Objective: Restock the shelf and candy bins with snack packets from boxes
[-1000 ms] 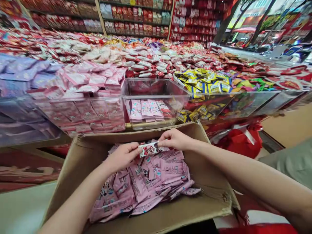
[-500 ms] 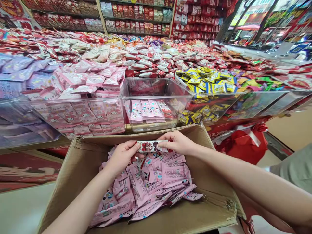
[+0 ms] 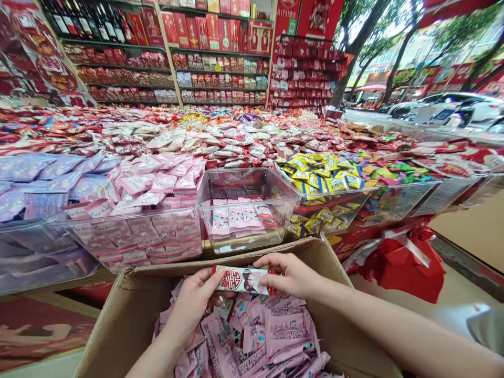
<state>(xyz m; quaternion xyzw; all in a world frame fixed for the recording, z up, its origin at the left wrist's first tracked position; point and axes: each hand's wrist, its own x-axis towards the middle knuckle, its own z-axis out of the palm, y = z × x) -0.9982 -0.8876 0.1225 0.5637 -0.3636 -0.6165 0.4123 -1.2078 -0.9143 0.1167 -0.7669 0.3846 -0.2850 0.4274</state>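
Observation:
Between my two hands is a white and red candy packet (image 3: 244, 280) with a red printed emblem. My left hand (image 3: 197, 296) pinches its left end, and my right hand (image 3: 289, 274) grips its right end. Below them, a cardboard box (image 3: 134, 310) holds a heap of pink candy packets (image 3: 252, 336), with a few red and white ones showing among them. Just beyond the box stands a clear plastic bin (image 3: 252, 207). A row of pink packets (image 3: 236, 218) and a red one (image 3: 265, 215) lie in it.
Left of the clear bin is a bin of pink packets (image 3: 145, 226); right of it, one of yellow packets (image 3: 323, 178). Heaped candy (image 3: 236, 131) spreads behind, up to shelves (image 3: 220, 79). A red bag (image 3: 409, 268) sits at the right.
My view has tilted up, so the bins and box appear lower and more shelving shows. The packet is still in both hands, its printed face turned more toward me.

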